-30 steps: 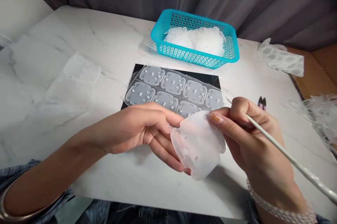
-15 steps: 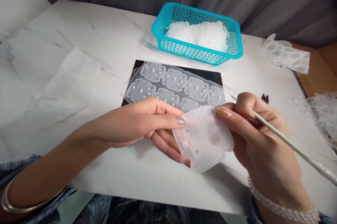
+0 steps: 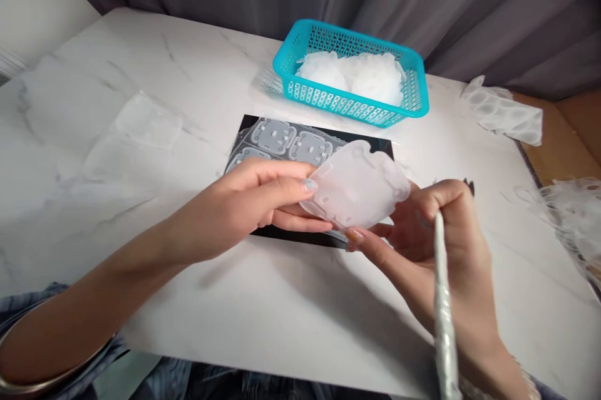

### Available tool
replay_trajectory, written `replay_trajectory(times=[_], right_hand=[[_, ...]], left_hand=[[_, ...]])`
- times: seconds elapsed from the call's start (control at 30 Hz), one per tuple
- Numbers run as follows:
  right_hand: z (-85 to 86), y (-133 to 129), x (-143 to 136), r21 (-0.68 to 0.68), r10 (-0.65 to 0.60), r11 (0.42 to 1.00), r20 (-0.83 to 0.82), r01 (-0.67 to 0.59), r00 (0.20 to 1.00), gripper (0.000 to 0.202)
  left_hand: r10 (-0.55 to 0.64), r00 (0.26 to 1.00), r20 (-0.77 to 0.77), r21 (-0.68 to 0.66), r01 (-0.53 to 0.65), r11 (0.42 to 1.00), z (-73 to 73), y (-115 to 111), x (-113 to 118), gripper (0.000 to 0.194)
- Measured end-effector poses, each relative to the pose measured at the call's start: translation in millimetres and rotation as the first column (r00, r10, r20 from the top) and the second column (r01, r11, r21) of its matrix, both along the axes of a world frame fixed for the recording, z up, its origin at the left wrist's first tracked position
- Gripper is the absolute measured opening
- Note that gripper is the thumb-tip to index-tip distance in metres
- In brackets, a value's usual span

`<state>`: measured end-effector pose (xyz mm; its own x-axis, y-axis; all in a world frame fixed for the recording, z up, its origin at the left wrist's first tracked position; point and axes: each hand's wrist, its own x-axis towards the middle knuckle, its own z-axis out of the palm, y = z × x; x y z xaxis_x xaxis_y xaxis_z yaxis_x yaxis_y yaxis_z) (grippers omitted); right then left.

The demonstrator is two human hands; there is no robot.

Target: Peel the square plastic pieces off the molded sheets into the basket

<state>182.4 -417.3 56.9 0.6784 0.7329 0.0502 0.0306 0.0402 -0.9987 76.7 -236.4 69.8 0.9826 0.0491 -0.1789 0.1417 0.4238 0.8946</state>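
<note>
A translucent white silicone pad with rounded corners, notches and small holes is held up between both hands. My left hand pinches its left edge, thumb on top and fingers beneath. With thumb at the lower edge and fingers behind, my right hand grips the pad too. A thin white-handled tool is tucked in that same hand; its tip is hidden. Below the pad lies a black board bearing a sheet of similar pads, partly covered by the hands.
A turquoise basket holding white translucent pieces stands at the back. Clear sheets lie on the left of the marble-patterned table. On the right are a perforated offcut, a heap of scraps and a cardboard box.
The pad has been raised and turned over the board. My right thumb has shifted from its upper right to its lower edge, and the tool handle has swung to point down toward me.
</note>
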Motion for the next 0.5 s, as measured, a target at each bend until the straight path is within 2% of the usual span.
replay_trajectory(times=[0.13, 0.23, 0.33, 0.5], right_hand=[[2.7, -2, 2, 0.006, -0.035, 0.999, -0.021, 0.035, 0.999, 0.044], [8.0, -2, 3, 0.036, -0.095, 0.994, -0.096, 0.099, 0.991, 0.039], [10.7, -1, 5, 0.054, -0.094, 0.993, -0.161, 0.104, 0.982, 0.041], [7.8, -3, 7, 0.061, -0.109, 0.991, -0.131, 0.117, 0.985, 0.041]], left_hand=[[0.008, 0.999, 0.04, 0.001, -0.008, 1.0, -1.4, 1, -1, 0.03], [0.008, 0.998, 0.056, -0.007, -0.008, 1.0, -1.8, 1, -1, 0.03], [-0.003, 0.999, 0.051, -0.011, 0.004, 1.0, -2.3, 0, -1, 0.03], [0.062, 0.997, 0.043, 0.048, -0.064, 0.997, -2.6, -3, -1, 0.026]])
